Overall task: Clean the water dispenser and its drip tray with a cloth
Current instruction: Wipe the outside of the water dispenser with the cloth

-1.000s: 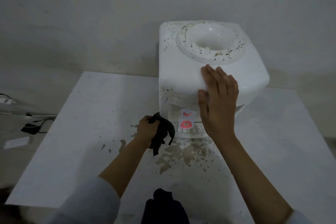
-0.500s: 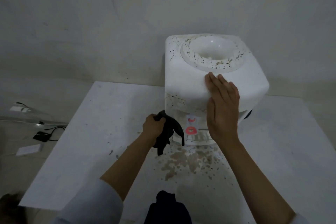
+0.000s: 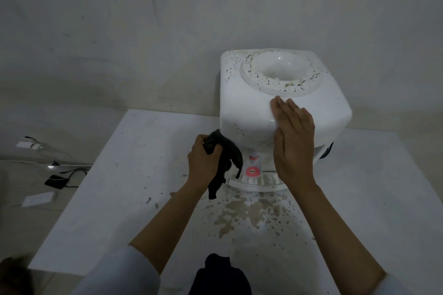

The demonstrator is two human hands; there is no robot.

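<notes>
This is looking like a bare, dimly lit room, perhaps a utility or spare room in a home rather than a fitted kitchen. A plain, scuffed wall (image 3: 143,31) is filling the background with nothing hanging on it. A white surface (image 3: 115,199), stained with brown splashes (image 3: 242,213), is standing against that wall and carrying a countertop water dispenser (image 3: 282,103) speckled with dirt. To the left, on the floor (image 3: 14,199), a black adapter with its cable (image 3: 56,181), a white power strip (image 3: 26,145) and a small white card-like item (image 3: 38,199) are lying loose.
</notes>
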